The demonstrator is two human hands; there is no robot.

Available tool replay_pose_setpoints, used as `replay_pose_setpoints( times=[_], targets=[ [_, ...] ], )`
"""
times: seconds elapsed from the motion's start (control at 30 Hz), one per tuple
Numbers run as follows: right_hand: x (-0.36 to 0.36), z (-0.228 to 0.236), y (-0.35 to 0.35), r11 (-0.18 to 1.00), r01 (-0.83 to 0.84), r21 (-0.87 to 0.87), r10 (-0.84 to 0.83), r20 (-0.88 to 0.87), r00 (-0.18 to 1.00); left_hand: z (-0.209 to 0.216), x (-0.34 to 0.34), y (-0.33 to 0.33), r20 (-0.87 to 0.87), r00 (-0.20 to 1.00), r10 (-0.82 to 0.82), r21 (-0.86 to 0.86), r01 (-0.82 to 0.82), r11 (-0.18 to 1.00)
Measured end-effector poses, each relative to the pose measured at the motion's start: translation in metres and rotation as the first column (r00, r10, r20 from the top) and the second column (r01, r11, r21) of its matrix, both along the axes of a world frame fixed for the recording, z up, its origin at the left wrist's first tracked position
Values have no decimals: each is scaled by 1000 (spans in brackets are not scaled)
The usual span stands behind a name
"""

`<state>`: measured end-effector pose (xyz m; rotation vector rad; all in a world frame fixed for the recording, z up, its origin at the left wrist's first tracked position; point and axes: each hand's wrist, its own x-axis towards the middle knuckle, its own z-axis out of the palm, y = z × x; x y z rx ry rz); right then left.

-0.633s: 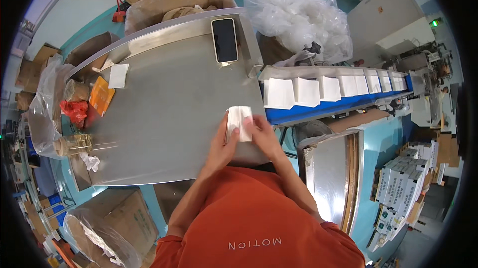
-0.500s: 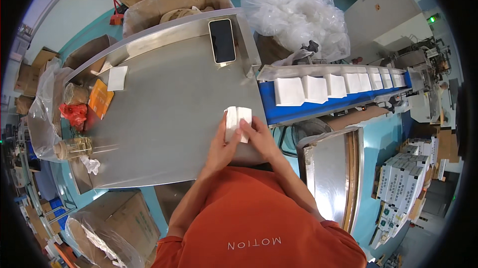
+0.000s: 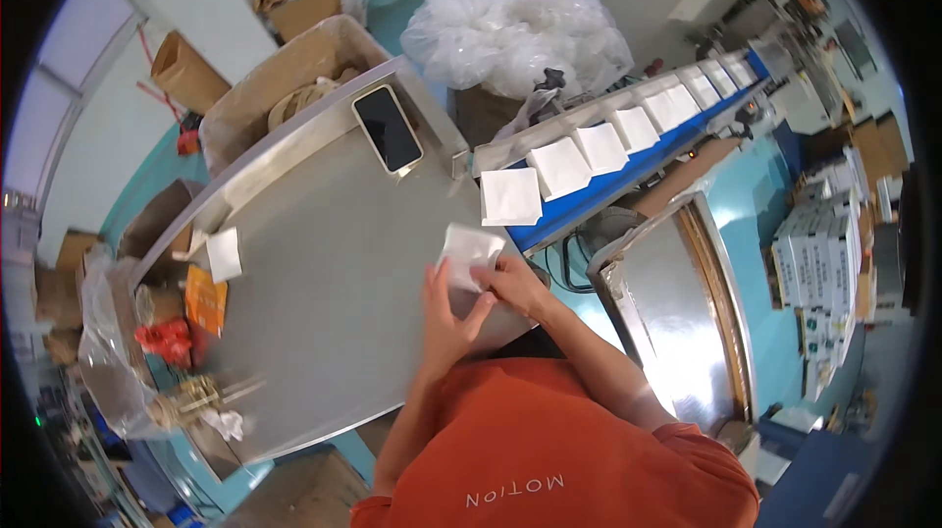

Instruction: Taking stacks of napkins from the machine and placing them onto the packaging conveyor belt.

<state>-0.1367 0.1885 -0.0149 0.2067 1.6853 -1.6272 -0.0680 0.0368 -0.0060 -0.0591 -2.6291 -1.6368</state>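
Above the near right part of the steel table, my right hand [image 3: 517, 286] pinches the lower right corner of a flat white square packet [image 3: 471, 245], its fingers closed. My left hand [image 3: 454, 320] lies along the packet's left side, fingers stretched out and thumb spread toward my right hand. Its fingertips seem to touch the packet's edge. Just beyond, a row of similar white packets [image 3: 561, 168] lies on a blue conveyor belt [image 3: 589, 184]. The closest packet [image 3: 510, 197] overhangs the belt's near end.
A phone [image 3: 388, 130] lies on the steel table [image 3: 324, 234]. A white sheet [image 3: 225, 254], an orange pouch [image 3: 206, 300], a red plastic bag [image 3: 165, 342] and a clear jar [image 3: 186, 402] sit at the left. Clear plastic bags [image 3: 515, 23] are heaped behind. A metal-topped cart [image 3: 677, 322] stands at the right.
The view has turned, so the belt and table appear tilted. My left hand has loosened from the packets, its fingers now spread. The two side-by-side white pieces now appear as one square.
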Motion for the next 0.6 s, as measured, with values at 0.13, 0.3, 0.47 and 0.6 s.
replay_pose_setpoints(
  times=[0.13,0.3,0.47,0.6],
  targets=[
    [-9,-9,-12,911,357,-206,-349,73,934,-9,7,-12,123,985,117,218,-142,966],
    [2,-13,-47,866,441,-236,-404,190,895,-18,7,-17,167,971,170,206,-203,957],
    [-15,-14,-30,768,632,-105,-621,119,775,-25,5,-14,120,979,165,154,-183,971],
    [-6,-11,-5,717,697,-22,-697,25,717,-30,6,-8,-16,983,184,-16,-185,983]
  ],
)
